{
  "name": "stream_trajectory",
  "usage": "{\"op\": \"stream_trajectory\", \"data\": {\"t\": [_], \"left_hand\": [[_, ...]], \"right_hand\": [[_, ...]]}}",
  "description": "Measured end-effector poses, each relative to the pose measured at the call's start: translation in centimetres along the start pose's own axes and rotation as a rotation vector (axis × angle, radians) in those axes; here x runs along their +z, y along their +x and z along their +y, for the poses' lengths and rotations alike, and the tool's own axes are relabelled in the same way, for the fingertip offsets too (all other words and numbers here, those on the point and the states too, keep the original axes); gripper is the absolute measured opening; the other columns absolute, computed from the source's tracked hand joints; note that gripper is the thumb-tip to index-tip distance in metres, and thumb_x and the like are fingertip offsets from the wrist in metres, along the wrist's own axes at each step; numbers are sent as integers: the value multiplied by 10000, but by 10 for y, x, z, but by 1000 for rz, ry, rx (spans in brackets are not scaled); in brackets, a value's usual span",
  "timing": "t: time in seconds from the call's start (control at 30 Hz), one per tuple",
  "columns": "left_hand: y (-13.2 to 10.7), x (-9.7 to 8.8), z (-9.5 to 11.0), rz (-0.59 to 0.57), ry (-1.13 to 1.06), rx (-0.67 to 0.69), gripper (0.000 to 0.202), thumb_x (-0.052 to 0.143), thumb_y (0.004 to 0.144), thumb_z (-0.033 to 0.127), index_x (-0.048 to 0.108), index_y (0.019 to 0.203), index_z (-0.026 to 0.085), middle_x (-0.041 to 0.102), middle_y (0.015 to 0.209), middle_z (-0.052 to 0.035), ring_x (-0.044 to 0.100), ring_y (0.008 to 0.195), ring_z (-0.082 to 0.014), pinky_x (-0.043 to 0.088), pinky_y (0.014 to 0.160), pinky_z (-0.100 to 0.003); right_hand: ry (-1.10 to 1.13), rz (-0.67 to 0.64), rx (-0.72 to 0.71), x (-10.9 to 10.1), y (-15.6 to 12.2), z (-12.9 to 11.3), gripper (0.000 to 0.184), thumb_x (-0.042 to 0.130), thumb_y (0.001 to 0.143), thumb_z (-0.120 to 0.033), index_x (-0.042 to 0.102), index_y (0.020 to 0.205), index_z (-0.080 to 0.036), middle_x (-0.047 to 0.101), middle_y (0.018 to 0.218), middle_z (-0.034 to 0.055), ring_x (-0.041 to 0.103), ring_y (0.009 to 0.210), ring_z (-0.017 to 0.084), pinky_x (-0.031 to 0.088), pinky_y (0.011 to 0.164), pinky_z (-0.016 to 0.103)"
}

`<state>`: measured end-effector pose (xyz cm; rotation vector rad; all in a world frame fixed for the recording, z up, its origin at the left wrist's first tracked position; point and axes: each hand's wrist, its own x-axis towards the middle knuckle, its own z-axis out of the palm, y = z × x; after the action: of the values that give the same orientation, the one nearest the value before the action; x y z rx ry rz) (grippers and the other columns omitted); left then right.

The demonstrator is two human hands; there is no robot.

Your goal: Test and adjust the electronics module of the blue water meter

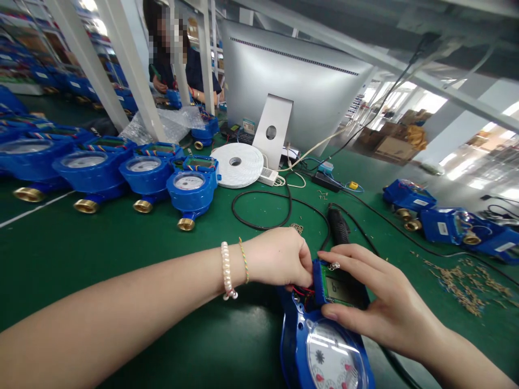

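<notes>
A blue water meter [298, 346] lies at the lower middle, its round clear-covered dial [332, 354] towards me. Above the dial is a display module [344, 292], a green circuit board with a grey LCD screen in a blue frame. My right hand [385, 294] grips this module, thumb on the near edge and fingers on the far edge. Curled at the module's left side is my left hand [279, 256], fingertips pressed together by the red wires [302, 290]; what they pinch is hidden. Just beyond the module lies a black-handled tool [338, 226].
Several blue water meters [190, 189] with brass ends line the left; others [441, 224] sit at right. Loose small screws [466, 283] are scattered right. A white tape roll [239, 165], black cable [259, 227] and monitor [292, 75] stand beyond. Another person [190, 70] works behind.
</notes>
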<state>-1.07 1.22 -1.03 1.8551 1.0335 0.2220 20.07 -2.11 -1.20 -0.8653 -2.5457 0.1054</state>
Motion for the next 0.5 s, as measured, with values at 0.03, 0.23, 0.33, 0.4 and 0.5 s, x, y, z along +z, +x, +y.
{"op": "stream_trajectory", "data": {"t": [0.03, 0.23, 0.33, 0.4, 0.5], "left_hand": [[0, 2, 2, 49, 42, 2, 127, 613, 636, 257, 703, 685, 181, 633, 538, 9, 586, 524, -137, 391, 480, -216], [-3, 17, 9, 333, 251, 5, 150, 585, 662, 308, 561, 562, 198, 572, 530, -34, 586, 617, -243, 399, 593, -342], [-4, 15, 7, 336, 226, 22, 163, 566, 679, 295, 505, 562, 200, 542, 535, -20, 581, 635, -235, 404, 613, -342], [-7, 9, 4, 262, 142, 30, 86, 569, 673, 275, 527, 654, 202, 563, 555, 13, 561, 579, -180, 399, 555, -286], [-14, 1, -1, 96, -23, 42, 151, 564, 709, 275, 555, 839, 199, 588, 583, 61, 528, 510, -110, 378, 454, -200]], "right_hand": [[-4, 2, -9, -1, 0, -1, 453, 588, 873, -473, 524, 1192, -158, 586, 1075, 120, 612, 955, 203, 546, 779, 298], [-8, 18, -14, -2, 2, -3, 445, 595, 867, -466, 535, 1181, -156, 593, 1080, 126, 618, 957, 215, 555, 774, 302], [-11, 9, -10, -2, 3, -2, 448, 610, 857, -457, 542, 1180, -154, 594, 1085, 128, 621, 957, 221, 555, 782, 311], [-21, -9, -12, -2, 1, -2, 453, 607, 859, -457, 537, 1186, -151, 592, 1085, 129, 623, 950, 219, 555, 777, 310], [-36, -33, -2, -2, -2, -1, 472, 599, 862, -468, 523, 1205, -153, 586, 1092, 128, 619, 958, 221, 555, 773, 319]]}}
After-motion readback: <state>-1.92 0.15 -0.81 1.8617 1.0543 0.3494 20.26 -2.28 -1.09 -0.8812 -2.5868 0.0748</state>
